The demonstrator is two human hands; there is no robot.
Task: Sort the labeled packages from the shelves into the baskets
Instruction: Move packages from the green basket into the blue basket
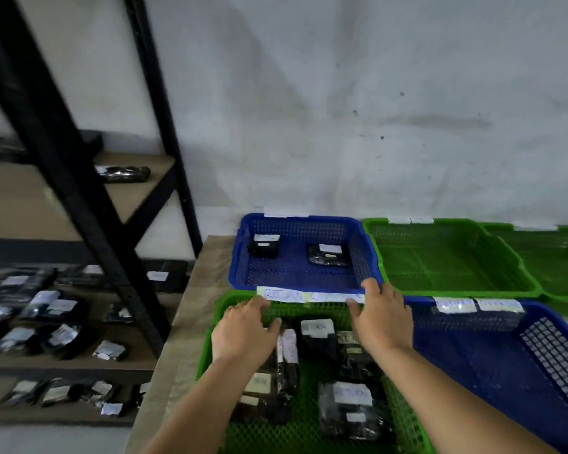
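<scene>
You are reaching both hands forward over the near green basket (210,348), toward the paper label strip (309,294) that is sitting on its far rim. Your left hand (243,335) is lying palm down with the fingers stretched out and a little spread; the fingertips are arriving at the left end of the strip, and the thumb is pointing to the right above the packages. Your right hand (382,317) is also flat and spread; its fingertips are resting at the right end of the strip, where the corner of the far blue basket (243,250) is meeting the rim. Neither hand is holding a package; the fingers are straight and are closing on nothing.

The packages in the near green basket (345,404) are lying under and between your wrists: several dark bags with white labels, one just below your left thumb, others closer to you. They are beneath your hands and not inside any grip. Two more dark packages in the blue basket (328,253) are sitting well beyond your fingertips, apart from each other.

On your right, a second blue basket (538,355) is standing just beside the green one, with two paper labels on its far rim. Behind it two more green baskets (456,257) are standing along the wall. On your left, the black shelf rack (79,198) is carrying many labeled packages on the shelves (53,322), well apart from both hands. The writing on the labels is too blurred to read fully.
</scene>
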